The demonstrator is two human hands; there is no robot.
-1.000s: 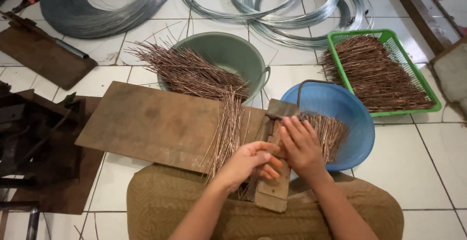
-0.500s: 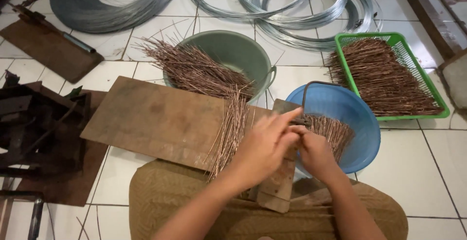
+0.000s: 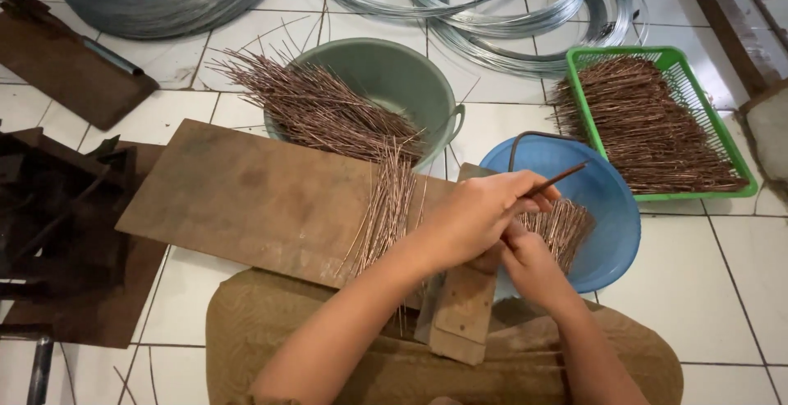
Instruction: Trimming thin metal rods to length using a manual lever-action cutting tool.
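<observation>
— Comparing with a moment earlier, what do we see changed?
— Our left hand [image 3: 476,220] now crosses over, pinching one thin stick [image 3: 552,182] above the blue basin [image 3: 611,233]; our right hand [image 3: 532,264], partly hidden, grasps unclearly.

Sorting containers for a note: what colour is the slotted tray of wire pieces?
Green tray, clearest in the head view.

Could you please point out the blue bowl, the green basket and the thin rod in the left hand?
blue bowl [image 3: 611,208], head view, on its inner wall.
green basket [image 3: 712,130], head view, on its right rim.
thin rod [image 3: 562,178], head view, on its free end.
</observation>
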